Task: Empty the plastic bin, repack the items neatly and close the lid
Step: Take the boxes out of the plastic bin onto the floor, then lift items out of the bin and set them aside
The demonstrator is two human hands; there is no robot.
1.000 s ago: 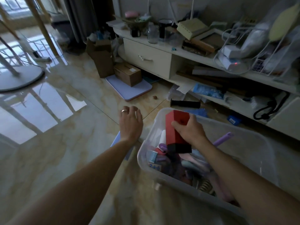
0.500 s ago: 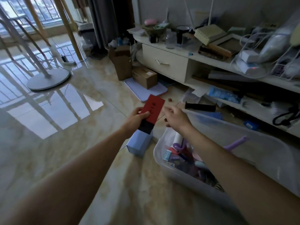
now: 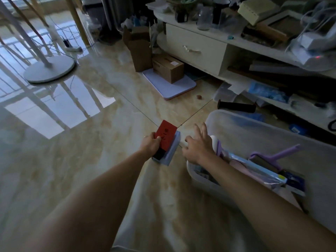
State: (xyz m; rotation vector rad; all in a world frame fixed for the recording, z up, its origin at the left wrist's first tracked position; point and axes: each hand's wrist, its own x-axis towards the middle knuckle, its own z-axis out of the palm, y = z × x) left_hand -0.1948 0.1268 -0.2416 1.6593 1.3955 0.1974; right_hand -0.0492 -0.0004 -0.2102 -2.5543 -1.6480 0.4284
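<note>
A clear plastic bin (image 3: 241, 128) stands on the floor at the right, with several items inside, among them a purple-handled roller (image 3: 272, 157) and a flat light blue packet (image 3: 254, 166). My left hand (image 3: 150, 145) grips a red box with a black end (image 3: 164, 138) and holds it on top of a pale blue box (image 3: 173, 149) on the floor, left of the bin. My right hand (image 3: 197, 144) hovers with fingers spread and nothing in it, over the bin's left corner, just right of the pale blue box.
A black cylinder (image 3: 236, 107) lies behind the bin. A cardboard box (image 3: 168, 69) sits on a white board (image 3: 171, 86) further back, in front of a cluttered low white cabinet (image 3: 196, 50). A round stand base (image 3: 50, 69) is at the far left on the glossy floor.
The red box went from my right hand in the bin to my left hand, which lowered it onto the pale blue box. My right hand let go and spread its fingers.
</note>
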